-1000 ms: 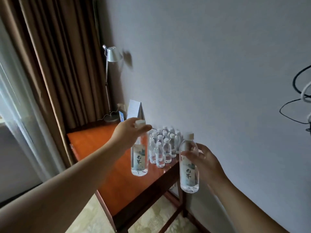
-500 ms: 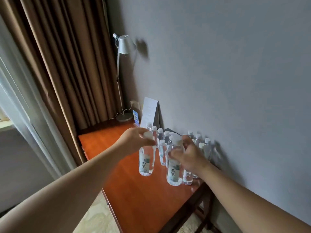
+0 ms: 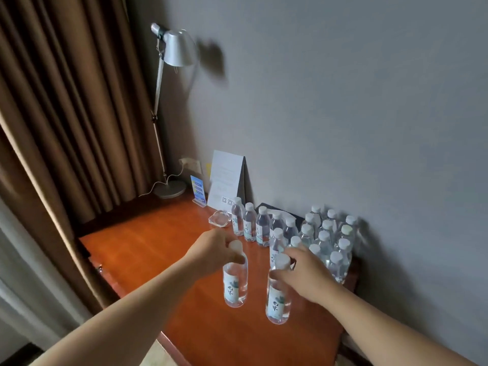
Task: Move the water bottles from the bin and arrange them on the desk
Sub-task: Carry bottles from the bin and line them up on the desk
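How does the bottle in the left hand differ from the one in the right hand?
The left bottle is held from above at the neck by the left hand, and its cap shows fully; the right bottle is gripped at the shoulder by the right hand, and its cap is partly hidden. The left bottle sits farther from the wall, the right one nearer the grouped bottles. Both are clear, upright, white-capped, with the same label.

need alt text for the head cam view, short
A person's left hand and right hand each grip a water bottle by its neck, left bottle and right bottle, over an orange desk beside clustered bottles along a grey wall.
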